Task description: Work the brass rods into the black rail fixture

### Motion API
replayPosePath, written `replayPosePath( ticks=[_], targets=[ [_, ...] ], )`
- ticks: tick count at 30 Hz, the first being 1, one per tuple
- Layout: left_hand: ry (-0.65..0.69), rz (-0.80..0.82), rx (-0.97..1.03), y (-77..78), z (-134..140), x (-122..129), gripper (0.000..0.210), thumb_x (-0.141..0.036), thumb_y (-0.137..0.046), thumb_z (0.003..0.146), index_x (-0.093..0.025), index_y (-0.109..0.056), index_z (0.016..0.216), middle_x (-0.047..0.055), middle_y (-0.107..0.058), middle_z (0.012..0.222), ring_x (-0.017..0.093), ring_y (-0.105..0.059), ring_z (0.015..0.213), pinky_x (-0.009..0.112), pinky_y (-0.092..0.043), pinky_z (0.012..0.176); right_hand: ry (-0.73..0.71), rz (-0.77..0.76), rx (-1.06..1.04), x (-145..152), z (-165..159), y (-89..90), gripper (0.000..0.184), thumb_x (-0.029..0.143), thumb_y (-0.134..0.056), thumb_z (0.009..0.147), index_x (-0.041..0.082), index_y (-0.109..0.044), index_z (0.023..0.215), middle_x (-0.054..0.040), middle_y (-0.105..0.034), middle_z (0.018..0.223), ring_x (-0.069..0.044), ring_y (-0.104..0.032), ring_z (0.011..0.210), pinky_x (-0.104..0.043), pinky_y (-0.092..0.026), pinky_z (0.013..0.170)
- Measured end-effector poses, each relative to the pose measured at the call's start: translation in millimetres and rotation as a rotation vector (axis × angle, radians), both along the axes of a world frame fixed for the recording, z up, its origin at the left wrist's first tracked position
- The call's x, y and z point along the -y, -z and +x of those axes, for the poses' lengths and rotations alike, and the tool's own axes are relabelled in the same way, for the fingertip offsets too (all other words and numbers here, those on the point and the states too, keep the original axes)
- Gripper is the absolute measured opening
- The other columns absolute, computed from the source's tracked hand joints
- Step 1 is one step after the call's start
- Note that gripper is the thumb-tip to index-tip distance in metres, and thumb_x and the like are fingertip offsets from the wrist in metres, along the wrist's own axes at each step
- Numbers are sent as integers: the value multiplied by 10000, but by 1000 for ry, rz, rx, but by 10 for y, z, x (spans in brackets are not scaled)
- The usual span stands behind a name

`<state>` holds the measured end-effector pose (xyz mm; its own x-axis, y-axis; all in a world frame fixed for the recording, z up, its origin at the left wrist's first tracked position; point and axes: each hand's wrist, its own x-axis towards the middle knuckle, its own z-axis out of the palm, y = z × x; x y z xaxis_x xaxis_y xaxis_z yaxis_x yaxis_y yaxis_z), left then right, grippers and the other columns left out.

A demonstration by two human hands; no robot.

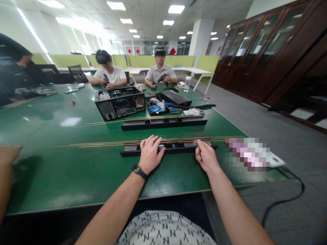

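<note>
Several thin golden rods (102, 144) lie lengthwise along a long black rail-like piece (178, 149) on the table in front of me. Flat across the rods and the rail's left half rests my left hand (150, 151), fingers stretched out, a watch on its wrist. My right hand (205, 156) is closed near the rail's right end, thumb and forefinger pinched at the rods; how many it grips is hidden. Farther back is a second black rail (163, 125), also with thin golden rods along its top.
Beyond the rails stand an open black computer case (120, 103) and a tray holding blue-and-white gloves (157, 106). White gloves (193, 112) lie behind the far rail. At right is a white power strip (277, 159) with a black cable. Another person's hand (9, 153) reaches in at left; two people sit opposite.
</note>
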<state>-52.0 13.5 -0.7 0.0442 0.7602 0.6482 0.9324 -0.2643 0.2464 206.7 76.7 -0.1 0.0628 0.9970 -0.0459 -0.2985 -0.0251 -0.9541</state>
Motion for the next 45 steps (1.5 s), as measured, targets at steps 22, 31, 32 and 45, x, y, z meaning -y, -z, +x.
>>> replayPosePath(
  ticks=[22, 31, 32, 45],
  targets=[
    [3, 0, 4, -7, 7, 4, 424, -384, -592, 983, -241, -585, 1382, 131, -625, 1414, 315, -498, 1401, 521, -305, 1155, 49, -10, -36, -17, 10, 23, 415, 545, -792, 788, 183, -663, 944, 74, -517, 464, -57, -341, 284, -161, -216, 265],
    [12, 4, 1, -15, -2, 3, 423, -378, -594, 978, -241, -597, 1378, 118, -641, 1395, 321, -513, 1387, 523, -312, 1152, 5, -17, -11, -35, 3, 44, 464, 572, -800, 760, 165, -684, 950, 75, -511, 457, -52, -332, 286, -161, -201, 269],
    [13, 7, 3, -10, -5, 1, 426, -381, -594, 977, -243, -597, 1380, 118, -641, 1395, 323, -513, 1387, 524, -312, 1153, -1, -19, -7, -32, -1, 40, 464, 571, -800, 760, 163, -685, 949, 74, -511, 455, -53, -333, 285, -162, -201, 269],
    [4, 23, -20, 1, -9, -2, 412, -391, -588, 988, -229, -596, 1367, 127, -640, 1393, 316, -516, 1384, 516, -297, 1148, 12, -18, -22, -6, -9, 10, 430, 534, -793, 773, 158, -683, 952, 68, -524, 460, -55, -338, 288, -164, -199, 276]
  ],
)
